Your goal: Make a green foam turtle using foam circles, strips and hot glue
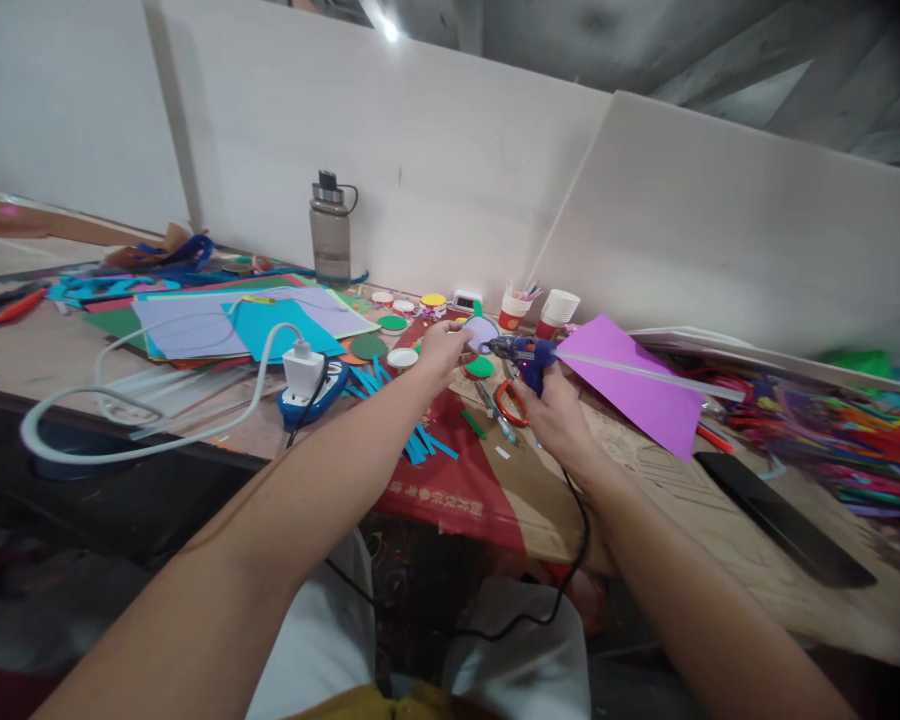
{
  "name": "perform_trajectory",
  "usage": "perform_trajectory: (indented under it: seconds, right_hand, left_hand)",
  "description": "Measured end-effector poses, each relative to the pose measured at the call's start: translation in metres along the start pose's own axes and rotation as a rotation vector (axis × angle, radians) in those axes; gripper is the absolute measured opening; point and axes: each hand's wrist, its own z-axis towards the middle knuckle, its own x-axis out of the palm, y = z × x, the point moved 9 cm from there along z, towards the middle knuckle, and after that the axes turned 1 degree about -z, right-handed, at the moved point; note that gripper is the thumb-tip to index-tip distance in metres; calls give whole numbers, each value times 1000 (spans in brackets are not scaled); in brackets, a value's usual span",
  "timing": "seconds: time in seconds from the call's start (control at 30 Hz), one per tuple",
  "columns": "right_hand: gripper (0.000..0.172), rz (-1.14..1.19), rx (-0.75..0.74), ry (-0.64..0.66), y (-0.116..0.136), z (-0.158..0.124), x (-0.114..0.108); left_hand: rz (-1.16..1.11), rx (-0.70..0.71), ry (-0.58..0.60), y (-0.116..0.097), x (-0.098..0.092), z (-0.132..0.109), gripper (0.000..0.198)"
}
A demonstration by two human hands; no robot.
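Observation:
My left hand [448, 350] pinches a round pale-purple paper disc [481, 331] with a green strip showing at its top edge. A blue hot glue gun [531, 360] is gripped in my right hand [559, 405], its nozzle pointing left at the disc. Whether the nozzle touches the disc I cannot tell. A long translucent glue stick [652, 377] sticks out of the gun's back. Below the hands lie a green disc [480, 367], orange-handled scissors [511, 403] and a pen [506, 428]. Blue paper strips [420, 443] lie scattered beside my left forearm.
Coloured paper sheets [195, 325] and a blue power socket with a white plug [302, 372] are on the left. A water bottle [331, 235] and paper cups [559, 310] stand behind. Purple paper [630, 385], a black phone-like slab [784, 515] and colourful craft sticks lie right.

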Motion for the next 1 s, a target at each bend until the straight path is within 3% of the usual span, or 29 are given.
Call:
perform_trajectory:
  seconds: [1.0]
  right_hand:
    - [39,7,30,14,1,-4,-4]
  left_hand:
    - [31,7,-11,-3,0,2,14]
